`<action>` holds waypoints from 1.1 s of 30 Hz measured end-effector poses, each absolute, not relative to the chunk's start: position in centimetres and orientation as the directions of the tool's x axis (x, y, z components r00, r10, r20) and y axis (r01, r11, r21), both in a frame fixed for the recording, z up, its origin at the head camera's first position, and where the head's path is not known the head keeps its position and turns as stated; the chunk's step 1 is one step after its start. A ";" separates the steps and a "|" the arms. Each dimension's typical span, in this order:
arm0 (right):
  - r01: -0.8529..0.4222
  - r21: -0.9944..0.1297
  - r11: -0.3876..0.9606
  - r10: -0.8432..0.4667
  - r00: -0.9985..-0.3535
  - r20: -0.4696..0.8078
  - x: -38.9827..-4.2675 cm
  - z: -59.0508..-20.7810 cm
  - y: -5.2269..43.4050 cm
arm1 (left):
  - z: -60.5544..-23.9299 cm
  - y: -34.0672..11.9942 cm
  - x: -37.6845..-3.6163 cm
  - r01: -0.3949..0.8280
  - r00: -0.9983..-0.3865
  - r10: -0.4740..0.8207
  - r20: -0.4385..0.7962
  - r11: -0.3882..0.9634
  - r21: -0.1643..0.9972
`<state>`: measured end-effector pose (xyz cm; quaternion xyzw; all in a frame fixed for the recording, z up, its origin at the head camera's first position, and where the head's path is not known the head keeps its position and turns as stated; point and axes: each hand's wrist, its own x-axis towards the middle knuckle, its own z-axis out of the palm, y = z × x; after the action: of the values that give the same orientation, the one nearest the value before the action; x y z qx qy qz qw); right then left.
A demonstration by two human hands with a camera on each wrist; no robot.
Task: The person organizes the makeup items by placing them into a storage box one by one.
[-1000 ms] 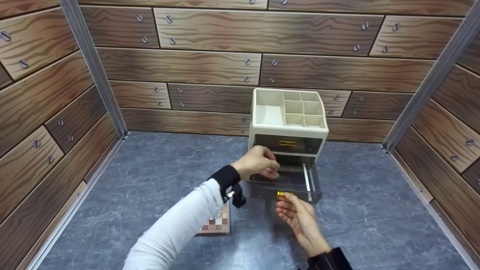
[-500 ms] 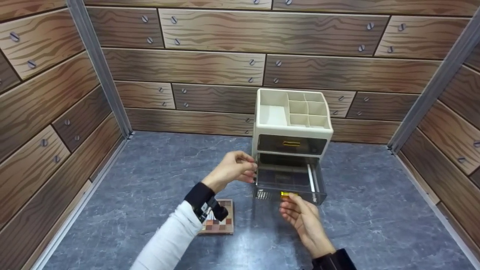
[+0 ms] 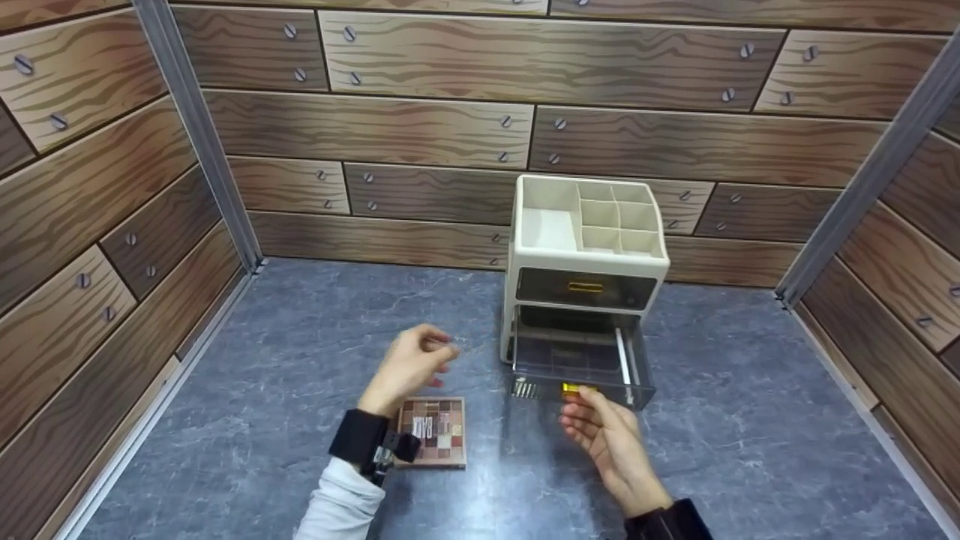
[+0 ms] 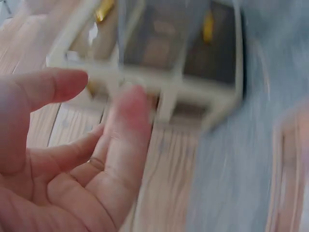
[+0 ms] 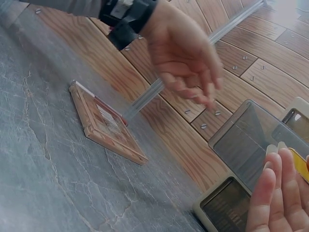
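Note:
A cream desktop organizer (image 3: 589,260) stands by the back wall, one smoky clear drawer (image 3: 551,356) pulled out below its upper drawer. At that drawer's front my right hand (image 3: 611,450) holds the gold drawer handle (image 3: 571,388) between thumb and fingers. My left hand (image 3: 409,364) is in the air to the left of the organizer, with loosely bent fingers and nothing in them. An eyeshadow palette (image 3: 448,442) with many coloured squares lies on the floor just below the left hand. In the left wrist view, thumb and index finger (image 4: 128,140) stand apart; the organizer is blurred behind them.
Cream compartments (image 3: 615,217) form the organizer's top. The upper drawer (image 3: 547,285) is closed. A pale strip (image 3: 622,356) runs along the right side inside the pulled-out drawer. Wood-patterned walls (image 3: 420,127) and metal corner posts (image 3: 214,142) surround the grey marbled floor (image 3: 315,315).
My left hand has moved from over the pulled-out drawer to the left and down, near the palette. The right hand has kept its hold on the handle, and the drawer remains pulled out.

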<state>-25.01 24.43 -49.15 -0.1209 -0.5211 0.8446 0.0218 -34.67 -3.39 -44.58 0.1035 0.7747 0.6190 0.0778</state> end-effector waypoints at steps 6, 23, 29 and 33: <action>0.095 -0.887 -0.452 0.164 -0.969 -0.187 -24.8 -49.2 24.3 | -46.5 -6.9 -34.8 0.044 -0.995 0.098 0.008 0.379 0.924; 0.103 -0.886 -0.452 0.139 -0.973 -0.184 -24.8 -49.5 24.3 | -49.4 -10.9 -34.4 0.123 -0.982 0.189 -0.015 0.692 0.712; 0.091 -0.889 -0.449 0.159 -0.971 -0.180 -24.9 -49.4 24.4 | -50.0 -11.0 -34.4 0.123 -0.977 0.207 -0.052 0.745 0.656; 0.099 -0.888 -0.449 0.150 -0.971 -0.184 -25.0 -49.4 24.2 | -50.3 -11.1 -34.2 0.067 -0.984 0.157 -0.086 0.769 0.636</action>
<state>-24.97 24.24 -49.40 -0.1187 -0.5247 0.8428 0.0154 -34.18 -11.05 -50.33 0.0597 0.9381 0.3346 0.0672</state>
